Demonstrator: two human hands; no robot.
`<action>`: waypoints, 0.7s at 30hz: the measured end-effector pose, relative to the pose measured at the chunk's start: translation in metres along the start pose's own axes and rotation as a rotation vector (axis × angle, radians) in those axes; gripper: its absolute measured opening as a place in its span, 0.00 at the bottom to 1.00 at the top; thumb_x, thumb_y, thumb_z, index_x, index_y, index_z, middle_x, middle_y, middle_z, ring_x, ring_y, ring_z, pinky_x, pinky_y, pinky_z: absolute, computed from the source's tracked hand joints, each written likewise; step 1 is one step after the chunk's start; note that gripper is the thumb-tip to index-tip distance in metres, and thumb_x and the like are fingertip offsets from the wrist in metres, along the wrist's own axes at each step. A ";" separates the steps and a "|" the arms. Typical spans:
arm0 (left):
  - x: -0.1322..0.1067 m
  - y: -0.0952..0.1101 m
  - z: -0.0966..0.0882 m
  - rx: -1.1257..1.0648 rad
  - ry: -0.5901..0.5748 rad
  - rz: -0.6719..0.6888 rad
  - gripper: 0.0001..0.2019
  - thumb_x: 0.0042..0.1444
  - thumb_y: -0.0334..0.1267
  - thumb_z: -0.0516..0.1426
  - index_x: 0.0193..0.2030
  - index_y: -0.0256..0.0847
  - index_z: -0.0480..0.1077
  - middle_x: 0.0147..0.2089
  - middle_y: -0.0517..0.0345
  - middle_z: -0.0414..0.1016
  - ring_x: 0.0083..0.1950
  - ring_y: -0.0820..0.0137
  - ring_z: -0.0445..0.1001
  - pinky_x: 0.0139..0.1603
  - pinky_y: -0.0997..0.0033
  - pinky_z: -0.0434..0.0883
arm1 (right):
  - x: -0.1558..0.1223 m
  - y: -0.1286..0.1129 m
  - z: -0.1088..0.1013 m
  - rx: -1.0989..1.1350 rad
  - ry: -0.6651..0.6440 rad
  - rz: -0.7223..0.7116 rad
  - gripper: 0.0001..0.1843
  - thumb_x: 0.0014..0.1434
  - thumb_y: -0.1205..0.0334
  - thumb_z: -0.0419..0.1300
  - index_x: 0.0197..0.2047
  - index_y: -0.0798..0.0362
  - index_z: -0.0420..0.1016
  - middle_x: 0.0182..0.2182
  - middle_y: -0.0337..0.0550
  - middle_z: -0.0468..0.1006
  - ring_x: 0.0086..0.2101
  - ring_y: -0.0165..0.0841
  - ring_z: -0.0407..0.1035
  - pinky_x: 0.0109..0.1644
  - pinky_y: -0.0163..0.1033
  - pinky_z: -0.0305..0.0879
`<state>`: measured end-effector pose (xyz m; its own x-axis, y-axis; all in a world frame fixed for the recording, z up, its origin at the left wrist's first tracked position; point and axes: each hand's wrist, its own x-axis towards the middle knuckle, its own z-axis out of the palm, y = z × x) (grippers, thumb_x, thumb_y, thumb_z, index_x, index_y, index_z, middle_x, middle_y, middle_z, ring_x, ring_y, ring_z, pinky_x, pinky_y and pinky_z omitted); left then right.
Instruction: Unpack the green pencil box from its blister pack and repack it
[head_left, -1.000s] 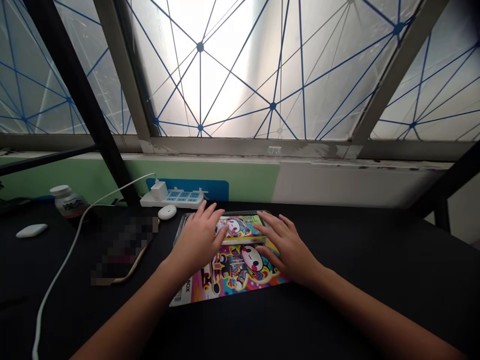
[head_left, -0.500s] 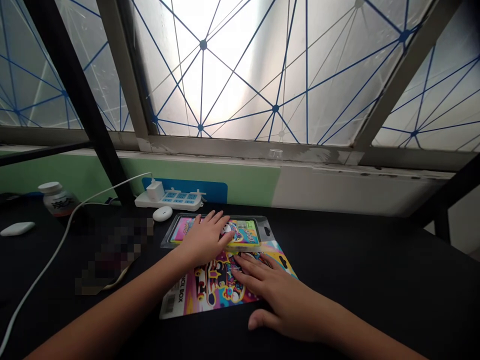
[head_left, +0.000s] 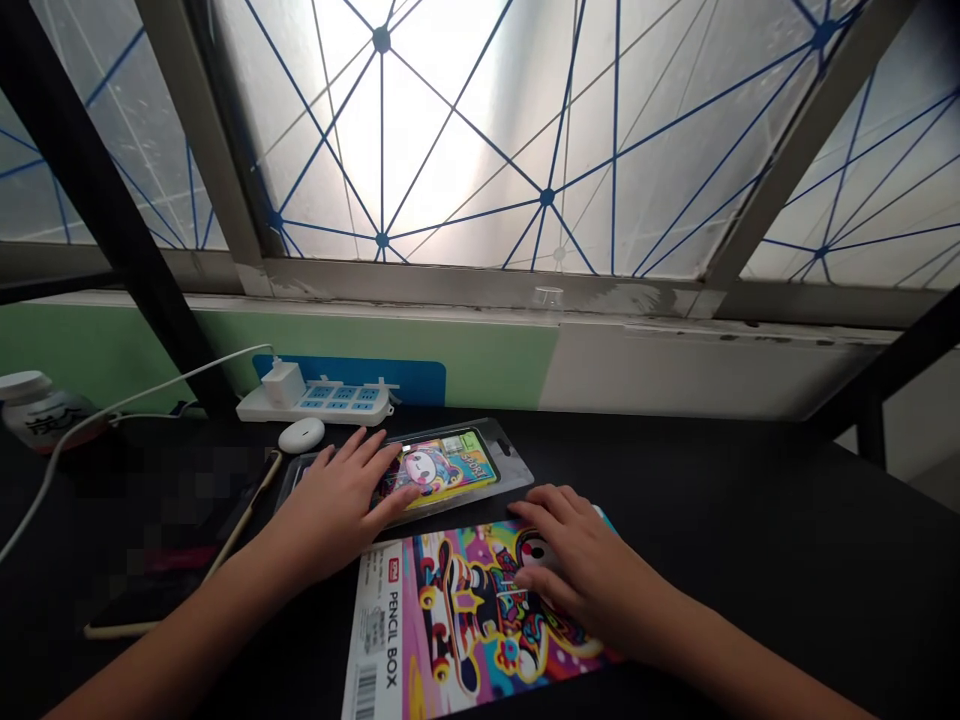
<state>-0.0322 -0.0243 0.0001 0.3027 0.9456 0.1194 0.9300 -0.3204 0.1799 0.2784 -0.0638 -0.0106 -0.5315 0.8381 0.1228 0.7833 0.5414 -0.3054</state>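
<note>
My left hand (head_left: pixel 334 505) lies with fingers spread on the left part of a clear plastic blister pack (head_left: pixel 511 470). Inside the pack is a colourful pencil box (head_left: pixel 442 465) with a cartoon character, partly hidden by the hand. Nearer to me is a bright printed card (head_left: pixel 465 620) marked PENCIL BOX, flat on the desk with a skateboard picture. My right hand (head_left: pixel 577 570) rests on its right side, fingers stretched and a little bent, covering part of the print. A gap of dark desk now shows between card and pack.
A white power strip (head_left: pixel 315 402) with a plugged charger (head_left: pixel 283 385) and cable stands against the wall. Before it lies a round white case (head_left: pixel 301 435). A white-lidded jar (head_left: pixel 45 415) is at far left. A blurred dark item with a pale edge (head_left: pixel 244 520) lies beside my left arm.
The card has come towards me and right, away from the blister pack, under my right hand. My left hand has slid left on the pack, which now sits more tilted. The view has shifted slightly.
</note>
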 end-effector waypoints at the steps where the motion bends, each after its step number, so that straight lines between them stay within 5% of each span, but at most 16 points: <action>1: 0.000 0.000 0.001 0.006 -0.019 -0.005 0.35 0.65 0.63 0.45 0.69 0.42 0.63 0.74 0.46 0.55 0.75 0.46 0.50 0.69 0.35 0.53 | 0.001 0.001 0.002 0.001 0.013 0.016 0.28 0.64 0.43 0.59 0.61 0.49 0.69 0.53 0.53 0.71 0.51 0.48 0.66 0.55 0.55 0.65; 7: 0.001 0.003 0.003 0.018 -0.050 -0.004 0.34 0.66 0.61 0.44 0.70 0.41 0.61 0.75 0.45 0.53 0.75 0.48 0.50 0.70 0.34 0.49 | 0.005 -0.004 0.003 -0.021 0.062 0.073 0.14 0.66 0.47 0.57 0.38 0.49 0.68 0.42 0.48 0.72 0.41 0.42 0.67 0.46 0.49 0.66; 13: 0.000 -0.002 0.000 -0.028 -0.045 0.028 0.32 0.65 0.61 0.47 0.69 0.44 0.63 0.75 0.45 0.54 0.75 0.47 0.49 0.69 0.33 0.50 | 0.000 -0.010 -0.005 0.047 0.062 0.148 0.16 0.65 0.44 0.57 0.35 0.48 0.63 0.28 0.41 0.73 0.29 0.37 0.68 0.31 0.39 0.60; 17: -0.003 -0.006 -0.003 -0.114 -0.079 0.128 0.29 0.66 0.60 0.48 0.70 0.52 0.62 0.75 0.51 0.54 0.76 0.51 0.48 0.72 0.38 0.47 | 0.000 0.021 -0.029 0.133 0.076 0.240 0.21 0.64 0.38 0.54 0.33 0.47 0.64 0.21 0.36 0.71 0.23 0.33 0.64 0.26 0.37 0.57; 21: -0.006 0.000 -0.005 -0.160 -0.117 0.146 0.25 0.70 0.57 0.44 0.66 0.54 0.67 0.75 0.55 0.55 0.76 0.54 0.48 0.72 0.39 0.46 | 0.004 0.075 -0.050 0.153 -0.057 0.326 0.29 0.63 0.33 0.51 0.26 0.48 0.70 0.23 0.38 0.75 0.25 0.34 0.68 0.26 0.37 0.58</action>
<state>-0.0349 -0.0302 0.0044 0.4627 0.8855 0.0431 0.8325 -0.4506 0.3224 0.3512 -0.0166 0.0140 -0.2817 0.9579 -0.0557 0.8598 0.2263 -0.4578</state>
